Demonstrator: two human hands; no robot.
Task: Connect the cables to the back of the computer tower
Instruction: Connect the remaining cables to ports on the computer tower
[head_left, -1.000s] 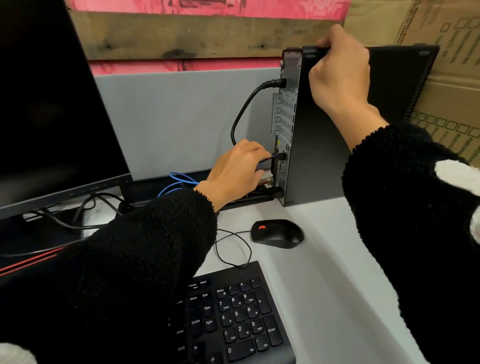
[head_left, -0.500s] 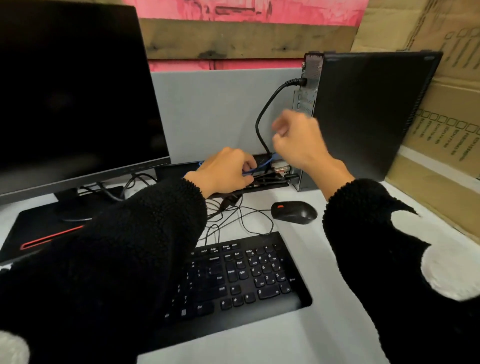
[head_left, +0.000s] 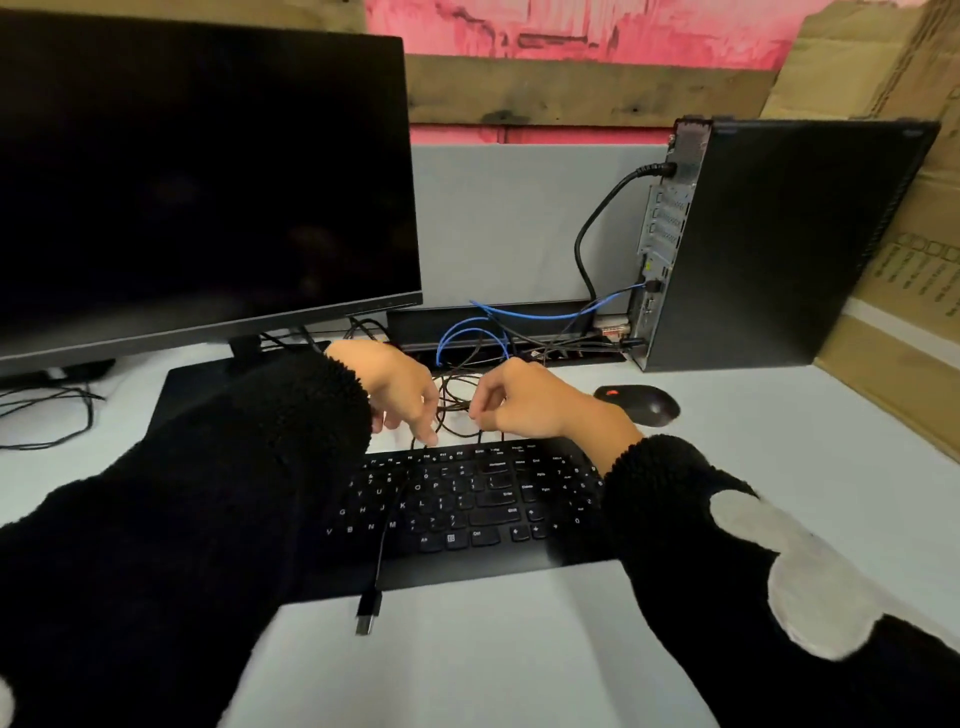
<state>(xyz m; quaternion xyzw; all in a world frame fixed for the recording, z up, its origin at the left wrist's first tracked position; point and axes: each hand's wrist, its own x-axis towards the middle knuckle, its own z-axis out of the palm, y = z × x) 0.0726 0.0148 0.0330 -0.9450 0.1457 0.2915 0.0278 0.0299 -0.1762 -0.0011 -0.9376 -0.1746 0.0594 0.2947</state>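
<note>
The black computer tower (head_left: 789, 244) stands at the back right, its rear panel (head_left: 667, 228) facing left. A thick black power cable (head_left: 589, 228) is plugged in near the top, and a blue cable (head_left: 545, 314) runs to a lower port. Between my hands, behind the keyboard, lies a tangle of thin black cables (head_left: 457, 395). My left hand (head_left: 400, 389) hangs over the tangle's left side, fingers pointing down and touching it. My right hand (head_left: 524, 400) pinches a thin black cable at the tangle's right side. One thin cable crosses the keyboard and ends in a loose USB plug (head_left: 368, 613).
A black keyboard (head_left: 483, 504) lies in front of my hands, and a black mouse (head_left: 641, 404) sits to its right. A large dark monitor (head_left: 197, 171) fills the left. Cardboard boxes (head_left: 904, 291) lean behind and beside the tower. A cable tray (head_left: 493, 325) runs along the grey partition.
Both hands have left the tower and come back to the thin cables behind the keyboard. My right hand let go of the tower's top. The view has pulled back.
</note>
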